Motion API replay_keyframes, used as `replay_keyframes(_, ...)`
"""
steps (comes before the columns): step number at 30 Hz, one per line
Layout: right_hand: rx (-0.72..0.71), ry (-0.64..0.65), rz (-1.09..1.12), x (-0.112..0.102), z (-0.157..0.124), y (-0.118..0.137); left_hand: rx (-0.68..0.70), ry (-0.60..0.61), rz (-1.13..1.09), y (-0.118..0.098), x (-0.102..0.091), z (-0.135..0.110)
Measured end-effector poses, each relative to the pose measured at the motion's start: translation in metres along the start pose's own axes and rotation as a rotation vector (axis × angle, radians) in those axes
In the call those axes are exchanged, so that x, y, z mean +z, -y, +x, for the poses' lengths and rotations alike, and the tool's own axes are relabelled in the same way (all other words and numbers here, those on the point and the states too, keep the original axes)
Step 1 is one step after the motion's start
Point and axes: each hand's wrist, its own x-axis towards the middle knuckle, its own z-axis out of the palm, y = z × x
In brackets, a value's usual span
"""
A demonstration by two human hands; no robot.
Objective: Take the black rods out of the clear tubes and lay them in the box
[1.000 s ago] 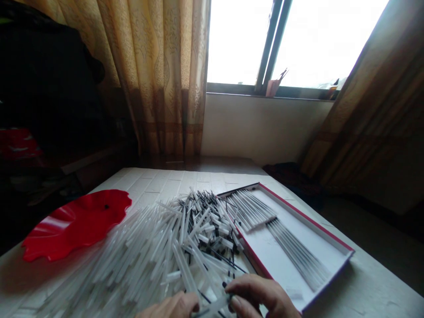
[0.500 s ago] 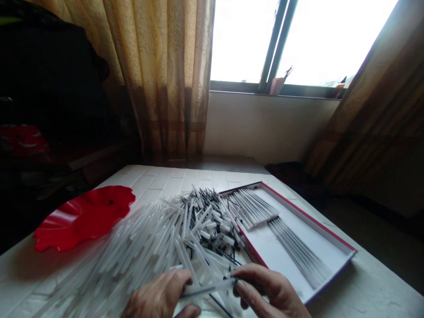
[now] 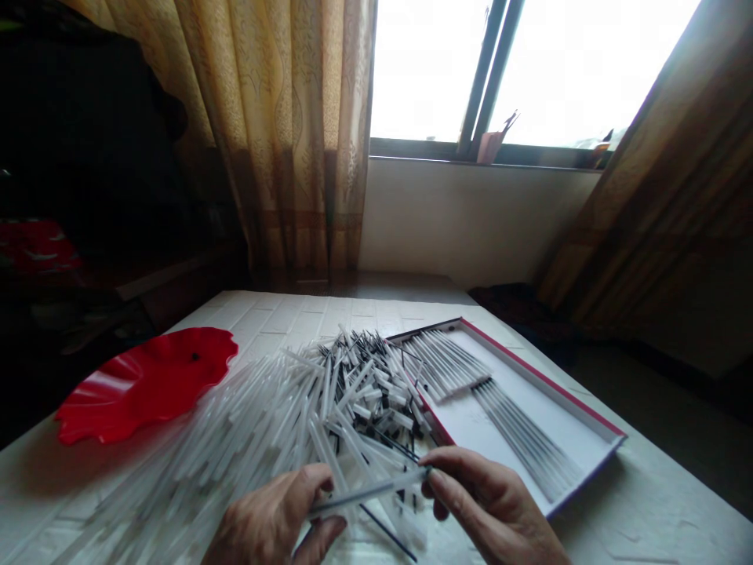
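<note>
A translucent pen barrel (image 3: 376, 490) with a dark core inside is held between my two hands above the near side of the table. My left hand (image 3: 276, 514) pinches its left end between thumb and fingers. At the slightly raised right end, my right hand (image 3: 482, 494) grips the dark tip with thumb and forefinger. Beneath and beyond them lies a heap of loose clear tubes (image 3: 252, 428) on the left. Thin black refills (image 3: 388, 537) and short white caps (image 3: 403, 420) are mixed into the heap on the right.
Right of the heap, a shallow white tray (image 3: 558, 408) with red edges holds two rows of finished-looking pens (image 3: 523, 431). A red wavy-rimmed dish (image 3: 147, 384) stands at the left. Behind the white table (image 3: 282, 318) are curtains (image 3: 294, 141) and a window.
Both hands have risen a little, and the pen barrel tilts more, its right end higher. My right hand has shifted slightly right. The view has shifted slightly.
</note>
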Motion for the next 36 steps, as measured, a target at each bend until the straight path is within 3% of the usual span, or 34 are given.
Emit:
replay_keyframes(8,0.007,0.035,-0.048,-0.005,0.004,0.019,0.004,0.046,-0.055,0.002,-0.005,0.000)
replay_keyframes(17,0.066,0.049,0.031,-0.006,0.002,0.012,-0.012,-0.031,-0.046,0.002,0.000,0.002)
replay_keyframes(21,0.082,0.095,0.063,-0.008,0.003,0.009,-0.016,0.003,-0.074,0.006,-0.002,0.003)
replay_keyframes(28,0.098,0.065,0.102,-0.004,0.004,0.017,-0.031,0.074,-0.181,0.003,-0.007,0.003)
replay_keyframes(32,0.060,0.090,0.047,-0.001,0.004,0.020,-0.066,0.064,-0.225,0.005,-0.006,0.001)
replay_keyframes(36,-0.038,0.063,-0.022,-0.002,0.004,0.008,-0.111,0.140,-0.230,0.008,-0.007,0.001)
